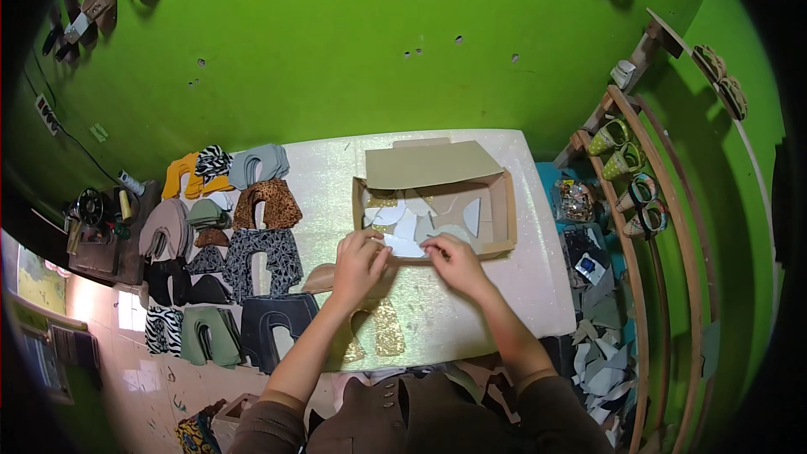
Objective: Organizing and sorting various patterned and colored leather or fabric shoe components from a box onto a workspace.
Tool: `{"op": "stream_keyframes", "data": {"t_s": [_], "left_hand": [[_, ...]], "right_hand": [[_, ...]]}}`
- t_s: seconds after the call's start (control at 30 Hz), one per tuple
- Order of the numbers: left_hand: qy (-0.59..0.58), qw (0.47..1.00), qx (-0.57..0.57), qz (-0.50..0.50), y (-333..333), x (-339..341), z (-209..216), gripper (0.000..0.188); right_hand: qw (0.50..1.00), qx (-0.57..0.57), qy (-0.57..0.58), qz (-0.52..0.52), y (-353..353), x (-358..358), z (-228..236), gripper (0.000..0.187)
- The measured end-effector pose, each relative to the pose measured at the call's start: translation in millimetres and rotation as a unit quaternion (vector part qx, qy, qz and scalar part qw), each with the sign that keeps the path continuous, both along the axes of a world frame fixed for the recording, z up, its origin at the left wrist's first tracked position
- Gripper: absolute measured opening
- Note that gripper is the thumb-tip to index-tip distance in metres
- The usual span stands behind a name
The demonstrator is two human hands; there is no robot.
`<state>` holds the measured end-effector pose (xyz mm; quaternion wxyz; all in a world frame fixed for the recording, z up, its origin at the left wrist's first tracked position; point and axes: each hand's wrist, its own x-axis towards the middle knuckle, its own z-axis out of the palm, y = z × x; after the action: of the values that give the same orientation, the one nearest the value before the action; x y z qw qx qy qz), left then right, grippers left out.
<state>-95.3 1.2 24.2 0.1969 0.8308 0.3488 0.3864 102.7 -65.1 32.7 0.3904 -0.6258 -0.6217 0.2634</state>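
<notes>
An open cardboard box point(502, 214) stands on the table, its lid flap point(433, 166) raised at the back. Inside lie several loose white and pale cut pieces point(472, 217), some curved, with bits of gold glitter material among them. Over the box's near edge, a white cut piece point(405, 246) is stretched between both hands. My left hand point(361, 262) has its fingers closed at the piece's left end. At the right end, my right hand point(456, 261) pinches it between thumb and fingers. A gold glitter U-shaped piece point(387, 329) lies by my left forearm, near a brown curved piece point(319, 279).
Stacks of U-shaped cut pieces, including leopard print point(271, 204), grey point(164, 231) and dark blue point(269, 319), cover the table's left side. A sewing machine point(91, 210) stands far left. On the right are a wooden rack with sandals point(622, 160) and a scrap heap point(601, 366).
</notes>
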Motion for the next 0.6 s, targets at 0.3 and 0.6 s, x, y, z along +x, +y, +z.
{"op": "stream_keyframes", "data": {"t_s": [0.3, 0.6], "left_hand": [[0.030, 0.999, -0.042, -0.002, 33, 38, -6, 0.011], [0.048, 0.998, -0.049, 0.009, 43, 34, -26, 0.009]], "right_hand": [[0.956, -0.097, -0.266, 0.081, 73, 68, -39, 0.022], [0.855, -0.146, -0.422, 0.265, 102, 55, -71, 0.047]]}}
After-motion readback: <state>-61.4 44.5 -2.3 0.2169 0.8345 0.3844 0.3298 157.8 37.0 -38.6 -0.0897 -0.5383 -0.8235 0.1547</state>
